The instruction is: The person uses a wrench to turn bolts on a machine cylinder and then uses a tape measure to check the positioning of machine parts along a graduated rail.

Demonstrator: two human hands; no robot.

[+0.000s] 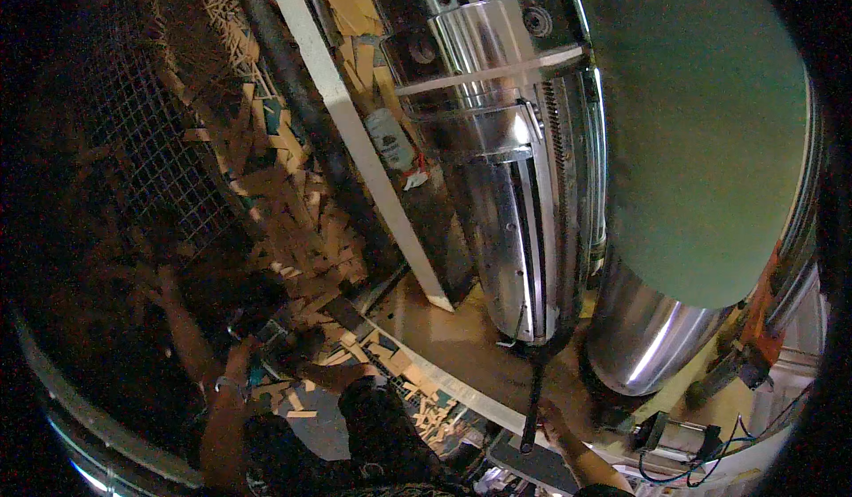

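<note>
While we lean over the machine, our right hand point(555, 422) sits at the lower right with its fingers closed round the bottom end of a dark rod point(535, 390). The rod's long axis runs almost straight up the picture, away from us, toward the polished steel cylinder point(510, 231). So the rod lies inside the grip and extends forward from it. Our left hand point(169, 288) reaches up on the far left into the heap of wood offcuts point(302, 231) beside the wire mesh guard point(151, 142); it is too dark there to tell whether those fingers are spread or curled (they seem to touch the scraps). The right hand is plainly nearer the rod; the left is well apart.
</note>
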